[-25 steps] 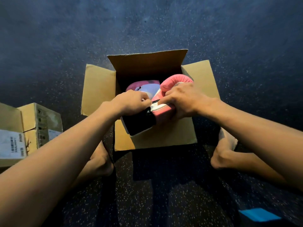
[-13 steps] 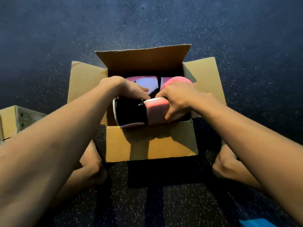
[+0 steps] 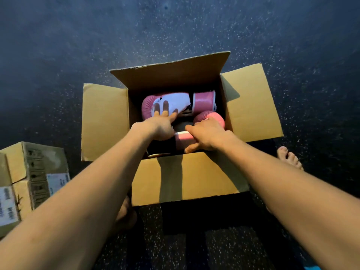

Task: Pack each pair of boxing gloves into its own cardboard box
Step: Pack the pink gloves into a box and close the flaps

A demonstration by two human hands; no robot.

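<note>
cardboard box holds far glove, near glove; right hand grips near glove

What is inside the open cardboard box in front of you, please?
Two pink boxing gloves: the far glove lies across the back, pressed by the left hand; the right hand grips the near glove. Hands and gloves hide the floor of the cardboard box.

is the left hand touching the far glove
Touching. The head view shows the left hand with fingers laid flat on the far glove.
</note>
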